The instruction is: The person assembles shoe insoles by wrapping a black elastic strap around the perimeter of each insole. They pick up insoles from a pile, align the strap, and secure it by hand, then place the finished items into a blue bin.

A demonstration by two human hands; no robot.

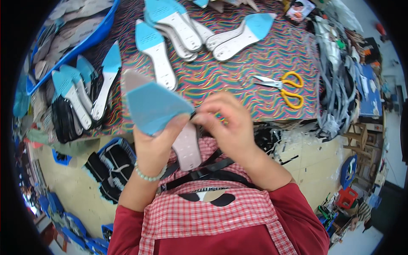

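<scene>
My left hand (159,142) grips a shoe insole (155,106) with a blue front part and a pale pink heel part. The insole is tilted, its pointed toe up to the left and its heel hanging down over my apron. My right hand (227,123) is closed in a pinch at the insole's right edge, beside my left thumb. A small dark bit shows between the two hands, but what the right fingers hold is too small to make out. Black straps (197,174) lie across my lap below the heel.
More blue-and-white insoles (172,25) lie across the patterned tabletop (229,80). Yellow-handled scissors (282,87) rest open at the right. Black-strapped insoles (76,100) are stacked at the left, near a blue bin (104,34). Grey strips (335,80) hang off the right edge.
</scene>
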